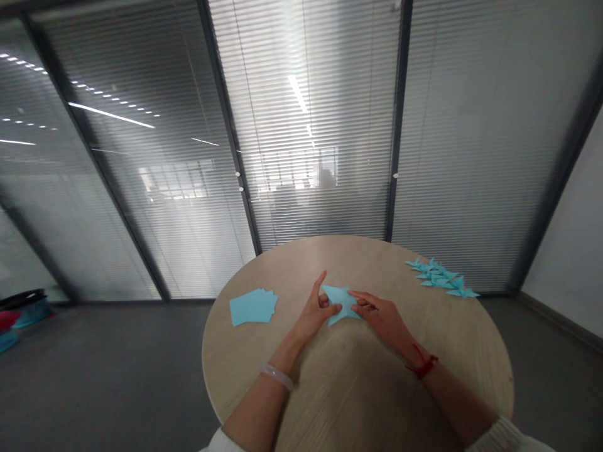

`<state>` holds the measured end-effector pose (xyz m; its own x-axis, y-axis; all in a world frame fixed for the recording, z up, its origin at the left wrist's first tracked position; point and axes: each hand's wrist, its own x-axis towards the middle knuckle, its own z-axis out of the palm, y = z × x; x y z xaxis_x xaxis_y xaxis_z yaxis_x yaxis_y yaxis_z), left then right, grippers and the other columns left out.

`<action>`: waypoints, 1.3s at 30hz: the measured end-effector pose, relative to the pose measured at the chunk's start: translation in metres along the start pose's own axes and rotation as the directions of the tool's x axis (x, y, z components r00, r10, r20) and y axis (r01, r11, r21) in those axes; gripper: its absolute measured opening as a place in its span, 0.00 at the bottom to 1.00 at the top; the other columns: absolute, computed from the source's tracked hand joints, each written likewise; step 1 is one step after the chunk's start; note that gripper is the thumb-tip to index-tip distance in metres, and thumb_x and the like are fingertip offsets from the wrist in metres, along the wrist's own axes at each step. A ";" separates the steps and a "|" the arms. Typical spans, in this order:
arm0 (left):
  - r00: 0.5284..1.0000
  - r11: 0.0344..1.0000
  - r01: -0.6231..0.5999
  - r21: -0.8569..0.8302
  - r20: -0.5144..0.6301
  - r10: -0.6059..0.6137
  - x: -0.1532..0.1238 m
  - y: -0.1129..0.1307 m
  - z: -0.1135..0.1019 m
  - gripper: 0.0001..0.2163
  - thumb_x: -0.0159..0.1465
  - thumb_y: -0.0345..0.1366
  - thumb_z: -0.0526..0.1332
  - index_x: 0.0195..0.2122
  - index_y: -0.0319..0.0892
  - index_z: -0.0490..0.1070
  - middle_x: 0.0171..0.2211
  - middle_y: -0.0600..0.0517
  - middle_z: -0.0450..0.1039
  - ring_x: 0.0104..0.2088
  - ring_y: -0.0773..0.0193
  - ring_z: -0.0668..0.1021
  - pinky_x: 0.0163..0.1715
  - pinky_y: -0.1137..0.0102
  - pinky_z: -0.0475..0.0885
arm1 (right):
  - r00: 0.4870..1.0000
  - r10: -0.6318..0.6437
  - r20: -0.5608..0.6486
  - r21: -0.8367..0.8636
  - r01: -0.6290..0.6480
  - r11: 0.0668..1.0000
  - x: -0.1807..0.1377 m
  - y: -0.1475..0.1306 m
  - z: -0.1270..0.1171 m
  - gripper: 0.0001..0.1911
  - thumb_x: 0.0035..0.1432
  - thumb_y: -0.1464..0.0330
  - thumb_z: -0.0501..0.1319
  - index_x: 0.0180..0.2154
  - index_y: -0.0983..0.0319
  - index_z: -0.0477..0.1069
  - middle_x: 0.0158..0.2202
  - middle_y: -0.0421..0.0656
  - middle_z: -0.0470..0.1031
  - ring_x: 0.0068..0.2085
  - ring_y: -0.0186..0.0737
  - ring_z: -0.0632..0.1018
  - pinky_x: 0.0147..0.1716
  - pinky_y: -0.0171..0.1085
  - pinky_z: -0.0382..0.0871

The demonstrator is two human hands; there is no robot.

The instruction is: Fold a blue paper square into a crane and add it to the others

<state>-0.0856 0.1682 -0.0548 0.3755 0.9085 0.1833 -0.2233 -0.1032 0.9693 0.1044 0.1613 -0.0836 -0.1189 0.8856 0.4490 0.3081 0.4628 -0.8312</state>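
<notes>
Head view: stack of blue sheets (253, 307) lies flat near the left edge of the round surface (358, 402). Left hand (315, 314), pale band (277, 376) on its wrist, has thumb and fingers pinched on the left side of the folded blue paper (340, 300), index raised. Paper sits at mid-surface, between both hands. Right hand (384, 317), red cord (424, 364) on its wrist, has fingers closed on the paper's right side. Folded blue pieces (440, 277) are clustered at the far right edge, well apart.
</notes>
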 end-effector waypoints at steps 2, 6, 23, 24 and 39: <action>1.000 1.000 0.011 -0.012 0.017 -0.011 -0.001 0.001 0.000 0.51 0.48 0.36 0.70 0.66 0.49 0.35 0.32 0.53 0.75 0.30 0.66 0.76 0.32 0.72 0.68 | 1.000 0.006 -0.008 0.007 -0.006 1.000 0.001 0.001 0.001 0.20 0.53 0.59 0.62 0.48 0.57 0.74 0.39 0.44 0.80 0.38 0.44 0.79 0.39 0.40 0.73; 0.999 0.999 0.027 -0.039 0.032 -0.025 -0.001 0.001 0.001 0.52 0.48 0.36 0.70 0.66 0.50 0.34 0.31 0.54 0.75 0.31 0.65 0.77 0.34 0.72 0.68 | 1.000 0.019 -0.025 0.031 -0.018 0.999 0.001 -0.003 0.001 0.18 0.52 0.59 0.62 0.45 0.56 0.76 0.39 0.43 0.80 0.38 0.44 0.79 0.39 0.40 0.73; 0.870 0.582 -0.354 0.732 0.029 0.492 0.006 -0.016 -0.011 0.24 0.55 0.37 0.66 0.54 0.56 0.67 0.52 0.48 0.64 0.53 0.55 0.66 0.52 0.59 0.63 | 0.986 0.049 -0.156 -0.002 -0.050 0.999 0.003 -0.001 0.000 0.16 0.52 0.60 0.62 0.41 0.57 0.78 0.37 0.44 0.80 0.34 0.44 0.79 0.37 0.41 0.73; 0.863 0.553 -0.353 0.755 0.034 0.504 0.006 -0.016 -0.011 0.21 0.56 0.37 0.66 0.52 0.55 0.70 0.50 0.48 0.66 0.52 0.55 0.67 0.53 0.59 0.62 | 0.986 0.050 -0.159 0.003 -0.050 0.999 0.002 -0.002 0.001 0.16 0.52 0.60 0.62 0.41 0.57 0.78 0.37 0.44 0.80 0.34 0.44 0.79 0.37 0.40 0.73; 0.887 0.679 -0.287 0.676 -0.080 0.455 0.005 -0.016 -0.004 0.10 0.60 0.41 0.61 0.40 0.46 0.78 0.36 0.49 0.78 0.35 0.62 0.76 0.36 0.69 0.70 | 0.996 -0.012 -0.092 -0.056 0.007 0.998 0.001 0.002 0.005 0.16 0.55 0.59 0.59 0.43 0.58 0.76 0.37 0.43 0.80 0.35 0.42 0.80 0.37 0.38 0.74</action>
<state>-0.0837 0.1759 -0.0705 0.1593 0.7916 0.5900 0.3487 -0.6042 0.7165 0.1003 0.1631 -0.0869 -0.0352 0.8726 0.4872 0.3596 0.4659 -0.8085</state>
